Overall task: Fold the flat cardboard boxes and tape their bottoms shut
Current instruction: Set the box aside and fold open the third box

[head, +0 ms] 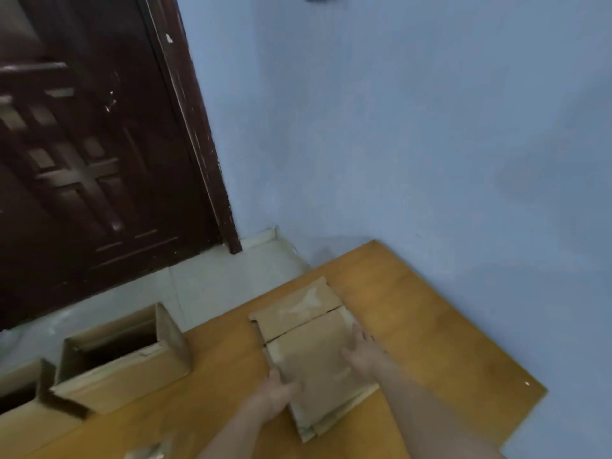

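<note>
A flat brown cardboard box (311,346) lies on the wooden table (430,326), its far flaps spread toward the wall, on top of more flat cardboard. My left hand (278,390) grips its near left edge. My right hand (361,351) rests on its right edge, fingers curled over the side. Two folded boxes stand open-topped at the left: one larger (122,356) and one at the frame's edge (23,392).
A blue wall runs behind and to the right of the table. A dark wooden door (92,154) fills the upper left, with pale floor (215,279) below it. A scrap of cardboard (149,450) lies at the bottom edge.
</note>
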